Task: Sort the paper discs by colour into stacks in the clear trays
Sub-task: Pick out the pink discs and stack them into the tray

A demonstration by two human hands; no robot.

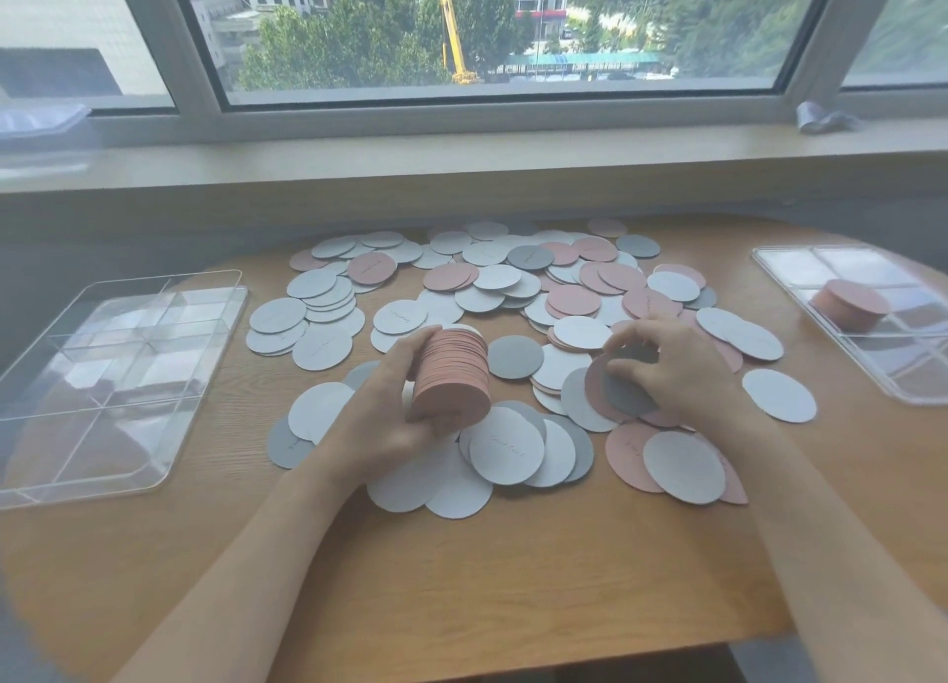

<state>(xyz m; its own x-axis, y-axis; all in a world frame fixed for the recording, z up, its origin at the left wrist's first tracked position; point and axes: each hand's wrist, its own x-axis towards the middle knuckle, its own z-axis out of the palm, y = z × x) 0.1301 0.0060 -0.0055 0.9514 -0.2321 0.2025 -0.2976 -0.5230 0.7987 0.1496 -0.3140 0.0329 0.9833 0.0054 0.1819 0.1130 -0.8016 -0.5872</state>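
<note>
Loose paper discs (513,292) in white, pink and grey lie scattered over the middle of the wooden table (513,569). My left hand (390,405) grips a thick stack of pink discs (451,375), held on its side just above the pile. To its right, my right hand (662,364) pinches a pink disc (595,390) lifted off the pile, with a grey disc (628,395) lying against it. A clear tray (107,375) with dividers sits at the left. A second clear tray (800,272) at the right holds a pink stack (851,305).
A window sill (461,159) and a low wall run along the table's far side. A crumpled grey object (821,118) lies on the sill at the right. Bare wood shows along the table's near edge between my forearms.
</note>
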